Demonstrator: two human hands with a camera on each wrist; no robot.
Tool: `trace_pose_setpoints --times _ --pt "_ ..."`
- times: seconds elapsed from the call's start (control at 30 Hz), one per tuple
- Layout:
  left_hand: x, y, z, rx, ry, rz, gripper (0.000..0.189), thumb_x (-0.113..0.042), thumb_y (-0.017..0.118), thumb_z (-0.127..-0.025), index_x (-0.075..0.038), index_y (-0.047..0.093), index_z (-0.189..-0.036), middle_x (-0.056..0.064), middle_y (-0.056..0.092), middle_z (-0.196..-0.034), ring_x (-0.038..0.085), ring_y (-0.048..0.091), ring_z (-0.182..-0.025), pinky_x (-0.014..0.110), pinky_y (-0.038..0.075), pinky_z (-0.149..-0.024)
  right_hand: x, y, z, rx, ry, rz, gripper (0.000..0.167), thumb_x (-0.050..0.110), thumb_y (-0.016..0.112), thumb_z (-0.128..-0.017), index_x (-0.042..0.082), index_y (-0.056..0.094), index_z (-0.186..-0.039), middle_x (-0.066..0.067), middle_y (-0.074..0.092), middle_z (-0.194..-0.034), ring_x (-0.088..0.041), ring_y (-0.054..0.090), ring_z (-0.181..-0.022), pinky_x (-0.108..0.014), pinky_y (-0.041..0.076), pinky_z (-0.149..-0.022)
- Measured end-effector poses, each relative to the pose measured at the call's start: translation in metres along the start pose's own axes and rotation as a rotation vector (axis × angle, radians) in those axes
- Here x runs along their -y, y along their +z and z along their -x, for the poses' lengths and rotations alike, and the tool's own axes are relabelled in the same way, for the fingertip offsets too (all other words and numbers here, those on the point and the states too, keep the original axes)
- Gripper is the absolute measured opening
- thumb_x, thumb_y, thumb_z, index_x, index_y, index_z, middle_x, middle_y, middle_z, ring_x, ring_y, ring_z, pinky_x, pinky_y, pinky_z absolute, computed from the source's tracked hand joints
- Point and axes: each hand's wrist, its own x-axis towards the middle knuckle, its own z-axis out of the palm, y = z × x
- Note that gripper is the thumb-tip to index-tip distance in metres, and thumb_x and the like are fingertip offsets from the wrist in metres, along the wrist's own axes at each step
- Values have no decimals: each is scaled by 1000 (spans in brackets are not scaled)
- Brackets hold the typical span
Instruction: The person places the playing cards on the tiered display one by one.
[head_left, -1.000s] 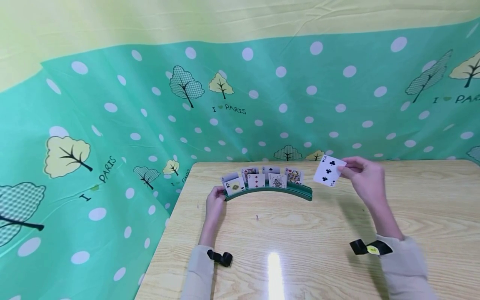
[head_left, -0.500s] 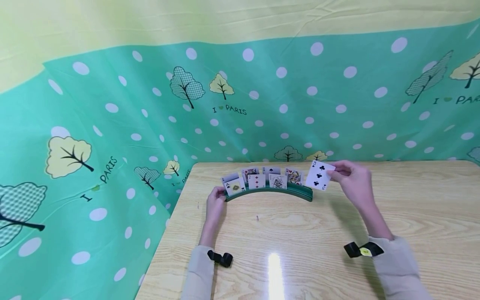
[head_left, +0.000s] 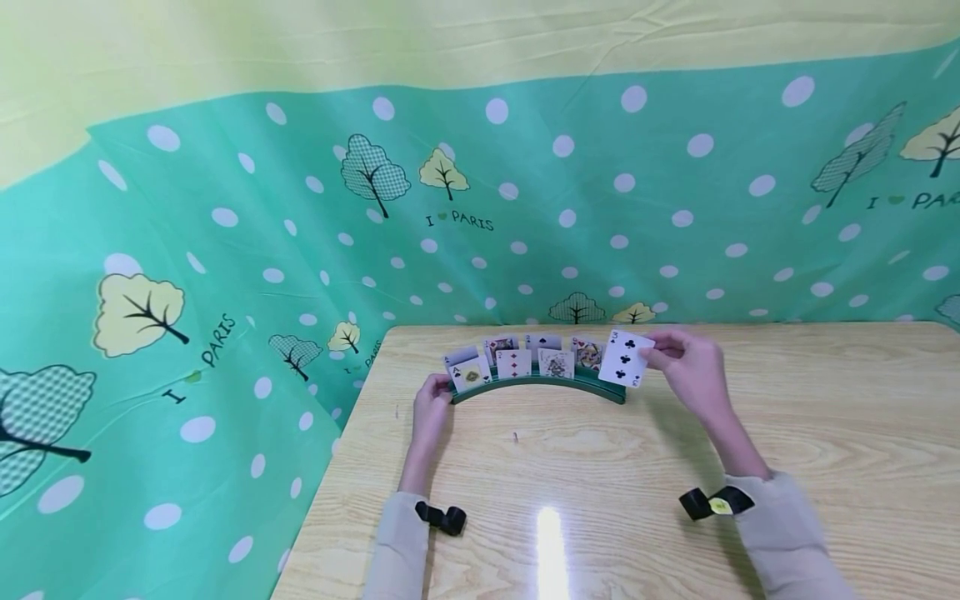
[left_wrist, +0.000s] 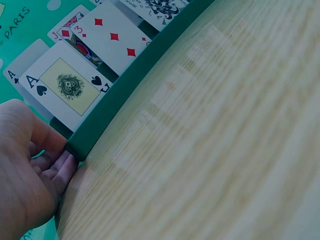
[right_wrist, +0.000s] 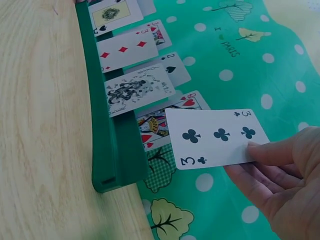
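Note:
A curved green card holder point(head_left: 540, 379) stands on the table with playing cards upright in two rows. In front are the ace of spades point(left_wrist: 67, 85), the three of diamonds point(left_wrist: 111, 36) and a joker point(right_wrist: 137, 90). Behind them show a jack of diamonds point(right_wrist: 161, 37), a two of spades point(right_wrist: 172, 70) and a queen of hearts point(right_wrist: 155, 127). My left hand point(head_left: 431, 408) grips the holder's left end with its fingertips. My right hand point(head_left: 692, 375) pinches the three of clubs point(head_left: 626, 358) by its right edge; the card overlaps the holder's right end in the head view.
The light wooden table point(head_left: 600, 492) reaches back to a green polka-dot cloth point(head_left: 525, 167) printed with trees. A black wrist camera strap point(head_left: 441, 517) sits on the left sleeve, another strap point(head_left: 716, 502) on the right one.
My right hand has brought the three of clubs leftward and slightly down, from beside the holder to its right end. The left hand has stayed on the holder's left end.

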Motion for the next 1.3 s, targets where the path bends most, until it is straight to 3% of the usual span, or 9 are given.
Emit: trace_pose_setpoints --times 0.1,0.47,0.73,0.9,1.3 --pt "0 0 0 -2 0 -4 37 6 48 -88 9 62 -123 26 65 -119 37 61 -111 48 50 -97 -1 3 1 12 -3 8 27 3 73 -94 -9 69 -118 -25 71 -103 -26 70 -88 -17 54 -69" --pt "1 1 0 -1 -6 6 38 5 48 -88 8 62 -123 25 64 -119 36 61 -110 43 50 -95 -9 11 0 28 -34 20 25 1 72 -93 -8 70 -116 -23 72 -99 -25 69 -86 -15 53 -70" --pt "0 1 1 6 -3 13 37 6 48 -89 10 61 -123 26 64 -121 36 61 -111 44 49 -94 -11 17 0 49 -30 19 23 0 71 -93 -9 70 -115 -23 72 -99 -29 70 -86 -27 59 -72" --pt "0 1 1 10 -1 19 37 7 48 -89 10 60 -123 27 64 -121 38 61 -111 48 49 -96 -12 19 0 47 -35 25 22 -2 71 -92 -10 71 -113 -23 72 -98 -30 70 -86 -21 57 -69" --pt "1 0 -1 0 3 1 38 5 48 -87 8 62 -123 25 64 -121 36 61 -111 40 50 -92 -16 22 0 17 -21 76 23 -3 71 -92 -10 72 -114 -28 72 -103 -35 69 -89 -17 51 -64"
